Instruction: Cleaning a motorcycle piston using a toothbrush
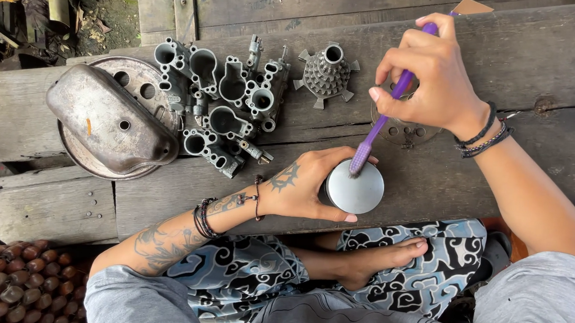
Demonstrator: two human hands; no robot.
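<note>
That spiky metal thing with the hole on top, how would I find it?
Look at the wooden planks, then the cluster of grey engine parts in the middle. Just right of them, near the right hand, sits the stepped cone: the only ridged, star-footed piece.

A metal cylinder is held at the near edge of the plank table by the left hand, w/ a toothbrush set on its top by the right hand. Behind-left a cluster of engine parts is laid, w/ a finned part to its right. At far left a cover is rested on a round plate.
</note>
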